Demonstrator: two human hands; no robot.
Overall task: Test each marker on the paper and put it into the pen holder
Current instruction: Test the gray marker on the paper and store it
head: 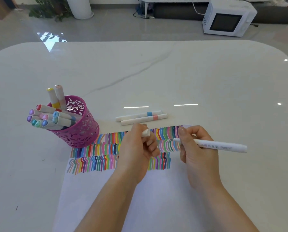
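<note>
White stone-look desk (173, 77): glossy, faint grey veining, rounded far corners. Broad bare surface lies beyond and right of the holder. The far edge is well beyond the holder, with grey floor past it.

Holder (82, 131): magenta cylinder, pierced scroll pattern, upright. Its base overlaps the paper's far-left corner.

Stored markers (56, 118): a dozen or so in the holder, white barrels with coloured end caps. Most lean over the holder's left rim; two stand taller at its back.

Paper (156, 198): white sheet, flat, running from the holder's base rightward and toward the near edge of the desk. Three rows of short multicoloured strokes (96, 158) fill the part nearest the holder; the remainder is blank.

Loose markers: two, white barrels, one with a blue band (139, 115), one with a pink band (145, 119). They lie side by side, touching, right of the holder and just past the paper's far edge.

Left hand (136, 153): right of the holder, above the strokes, fingers curled round a white cap (145, 133).

Right hand (196, 158): further right of the holder, pinching an uncapped white marker (220, 145) near its tip. The barrel slants out rightward and the tip points back toward the holder, over the top row of strokes. Whether the tip touches the paper cannot be told. Only a narrow gap separates the hands.

Microwave (227, 17): white box, dark door, on the floor far beyond and right of the holder.
</note>
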